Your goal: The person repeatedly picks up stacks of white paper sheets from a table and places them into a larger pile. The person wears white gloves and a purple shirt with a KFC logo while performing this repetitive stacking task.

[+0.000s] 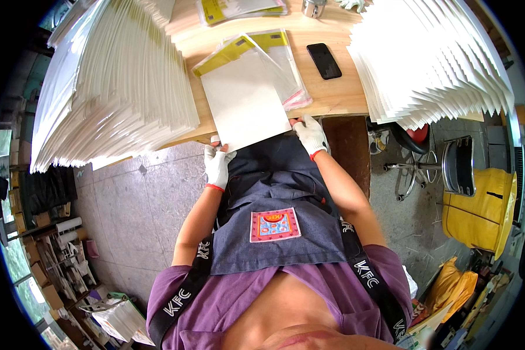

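A white sheet (242, 102) with a yellow-green band at its far end lies tilted across the near table edge. My left hand (217, 166), in a white glove with bare fingertips, pinches its near left corner. My right hand (311, 135), gloved alike, is closed with its fingertips at the near right corner. Under and beside the sheet are clear plastic sleeves (294, 76) with yellow-green tops; one has a pinkish strip at its near end. How far the sheet sits inside a sleeve, I cannot tell.
Tall stacks of white packets (116, 87) and white sheets (429, 64) flank the wooden table (347, 96). A black phone (324, 61) lies right of the sleeves. Farther back are more sleeves (239, 9) and a metal cup (314, 8). A chair (458, 166) stands at right.
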{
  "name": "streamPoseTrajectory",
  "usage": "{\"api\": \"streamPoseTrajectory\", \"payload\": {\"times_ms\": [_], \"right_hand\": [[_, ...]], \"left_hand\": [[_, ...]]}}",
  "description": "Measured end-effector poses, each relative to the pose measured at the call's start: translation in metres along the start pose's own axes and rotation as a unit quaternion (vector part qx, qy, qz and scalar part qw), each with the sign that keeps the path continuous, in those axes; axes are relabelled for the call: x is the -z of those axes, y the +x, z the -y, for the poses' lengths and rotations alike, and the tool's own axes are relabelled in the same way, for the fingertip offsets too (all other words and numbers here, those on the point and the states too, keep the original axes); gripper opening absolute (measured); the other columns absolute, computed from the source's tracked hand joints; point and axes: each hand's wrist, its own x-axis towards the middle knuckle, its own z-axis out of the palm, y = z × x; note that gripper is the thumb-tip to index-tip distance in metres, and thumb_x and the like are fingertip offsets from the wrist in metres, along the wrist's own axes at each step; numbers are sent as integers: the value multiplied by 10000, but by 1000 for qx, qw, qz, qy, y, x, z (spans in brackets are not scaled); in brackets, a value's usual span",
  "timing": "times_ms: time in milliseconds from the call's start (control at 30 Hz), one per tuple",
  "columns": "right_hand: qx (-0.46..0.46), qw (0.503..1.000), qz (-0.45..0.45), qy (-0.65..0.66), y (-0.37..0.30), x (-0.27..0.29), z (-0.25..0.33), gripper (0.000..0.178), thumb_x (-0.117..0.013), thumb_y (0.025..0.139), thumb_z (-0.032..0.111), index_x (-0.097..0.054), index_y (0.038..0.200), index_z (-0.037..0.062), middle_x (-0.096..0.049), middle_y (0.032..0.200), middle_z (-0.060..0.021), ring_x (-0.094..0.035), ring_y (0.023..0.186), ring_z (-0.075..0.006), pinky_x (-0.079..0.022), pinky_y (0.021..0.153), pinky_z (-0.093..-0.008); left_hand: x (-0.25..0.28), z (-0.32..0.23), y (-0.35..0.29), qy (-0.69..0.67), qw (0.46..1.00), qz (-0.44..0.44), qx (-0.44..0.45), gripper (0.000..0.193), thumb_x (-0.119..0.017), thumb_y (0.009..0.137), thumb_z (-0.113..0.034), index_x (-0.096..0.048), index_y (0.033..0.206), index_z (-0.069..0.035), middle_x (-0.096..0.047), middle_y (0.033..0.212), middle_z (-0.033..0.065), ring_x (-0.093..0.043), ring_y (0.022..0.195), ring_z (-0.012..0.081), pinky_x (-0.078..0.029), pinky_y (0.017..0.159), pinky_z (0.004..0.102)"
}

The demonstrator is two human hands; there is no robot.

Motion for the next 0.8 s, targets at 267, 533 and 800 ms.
{"api": "streamPoseTrajectory", "payload": {"times_ms": [267, 533, 800], "right_hand": [[-203, 883, 211, 366, -19, 18, 37, 313, -546, 880, 367, -543, 741, 87, -553, 606, -28, -442, 416, -81, -333, 356, -242], [-14, 705, 385, 595, -28, 19, 110, 206, -543, 913, 268, -522, 801, 96, -524, 620, -3, -465, 440, -75, -351, 377, -203], [227, 794, 339, 451, -19, 89, 378, 252, -580, 876, 293, -527, 740, 87, -476, 542, 44, -413, 436, -25, -316, 401, -195]], "left_hand": [[-50, -95, -13, 62, 996, 48, -49, 377, -592, 860, -85, -484, 1205, 23, -567, 955, 35, -570, 801, 126, -523, 684, 272], [-55, -263, -107, 433, 805, 166, -371, 418, -656, 757, -156, -575, 1138, -5, -472, 696, 8, -468, 611, 88, -406, 582, 233], [-16, -405, -124, 184, 808, -35, -559, 445, -478, 880, -79, -413, 1307, 25, -588, 988, 41, -533, 873, 68, -400, 760, 194]]}}
